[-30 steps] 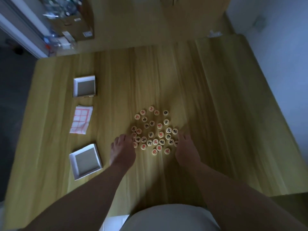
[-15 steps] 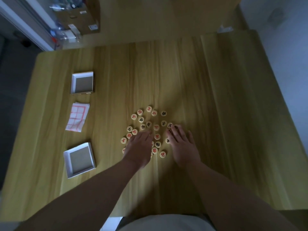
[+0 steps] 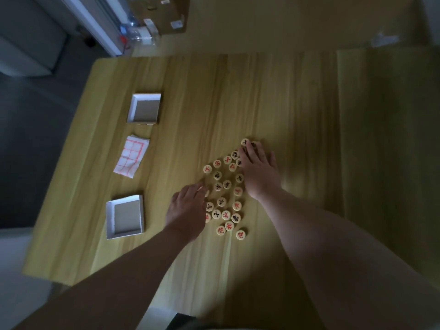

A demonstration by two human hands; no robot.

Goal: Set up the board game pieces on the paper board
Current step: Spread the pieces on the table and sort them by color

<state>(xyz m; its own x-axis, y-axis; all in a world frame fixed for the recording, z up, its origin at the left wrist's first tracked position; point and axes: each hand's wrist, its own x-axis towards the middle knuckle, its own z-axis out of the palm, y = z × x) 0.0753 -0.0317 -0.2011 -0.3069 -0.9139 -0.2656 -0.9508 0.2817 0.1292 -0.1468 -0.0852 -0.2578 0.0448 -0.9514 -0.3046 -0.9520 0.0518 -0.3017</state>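
Observation:
Several round wooden game pieces (image 3: pixel 227 184) with red or black characters lie loose on the wooden table (image 3: pixel 238 96). My left hand (image 3: pixel 187 207) lies flat at the left edge of the group, its fingertips touching pieces. My right hand (image 3: pixel 258 171) lies flat over the pieces at the upper right, fingers straight, with one piece (image 3: pixel 244 142) just past a fingertip. The folded paper board (image 3: pixel 131 156), white with a red grid, lies apart on the left side of the table.
Two shallow white box halves sit on the left: one (image 3: pixel 144 108) beyond the paper board, one (image 3: pixel 125 216) nearer me. The table's left edge drops to a dark floor. Cardboard boxes and bottles (image 3: pixel 152 20) stand on the floor past the far edge.
Both hands have spread apart over the pieces: the right hand slid away and to the right, the left hand back to the left. The pieces are scattered wider.

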